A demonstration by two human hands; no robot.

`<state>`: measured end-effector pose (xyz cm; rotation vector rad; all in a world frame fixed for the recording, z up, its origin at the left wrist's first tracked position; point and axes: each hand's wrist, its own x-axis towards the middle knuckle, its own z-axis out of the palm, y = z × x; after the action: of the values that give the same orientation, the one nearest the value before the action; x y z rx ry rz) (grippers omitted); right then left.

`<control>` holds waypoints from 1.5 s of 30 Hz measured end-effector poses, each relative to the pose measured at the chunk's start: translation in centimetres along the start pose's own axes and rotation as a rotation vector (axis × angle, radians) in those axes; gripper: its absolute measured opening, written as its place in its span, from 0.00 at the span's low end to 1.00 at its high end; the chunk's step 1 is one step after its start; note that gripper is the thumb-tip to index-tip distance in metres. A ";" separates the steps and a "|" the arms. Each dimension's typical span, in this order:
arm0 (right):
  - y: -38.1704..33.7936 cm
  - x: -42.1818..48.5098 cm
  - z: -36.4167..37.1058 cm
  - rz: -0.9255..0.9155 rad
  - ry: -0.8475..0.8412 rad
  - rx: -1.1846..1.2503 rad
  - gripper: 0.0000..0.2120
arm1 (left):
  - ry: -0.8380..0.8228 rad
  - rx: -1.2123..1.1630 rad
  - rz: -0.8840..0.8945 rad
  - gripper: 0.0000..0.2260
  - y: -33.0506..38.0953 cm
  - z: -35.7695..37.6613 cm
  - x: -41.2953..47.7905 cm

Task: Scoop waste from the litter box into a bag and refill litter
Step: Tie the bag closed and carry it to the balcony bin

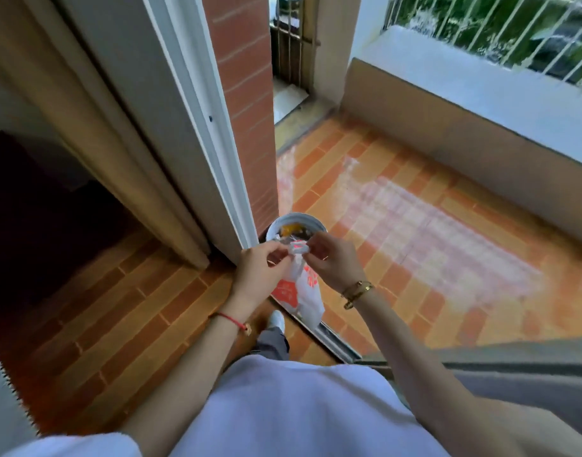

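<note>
Two hands, left (259, 268) and right (334, 258); one bag (307, 300); one bucket (296, 216); one shoe (277, 319)

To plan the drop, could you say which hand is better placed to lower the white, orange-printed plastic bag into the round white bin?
Probably the right hand: both pinch the bag top, but the left hand sits beside the door frame.
</note>
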<state>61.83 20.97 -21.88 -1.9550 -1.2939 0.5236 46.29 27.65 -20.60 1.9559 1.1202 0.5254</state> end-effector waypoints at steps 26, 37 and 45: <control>13.6 27.0 8.0 0.421 -0.268 -0.182 0.03 | -0.256 -0.051 -0.272 0.05 -10.6 9.1 29.8; 22.7 28.1 13.9 0.470 -0.380 -0.216 0.07 | -0.326 0.051 -0.397 0.06 -18.9 16.8 32.2; 21.2 25.9 10.3 0.502 -0.345 -0.158 0.11 | -0.291 0.021 -0.378 0.05 -15.6 13.6 31.1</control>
<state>78.69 43.04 -43.19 -2.4122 -1.0552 1.0697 63.66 52.64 -42.27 1.7114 1.2649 0.0265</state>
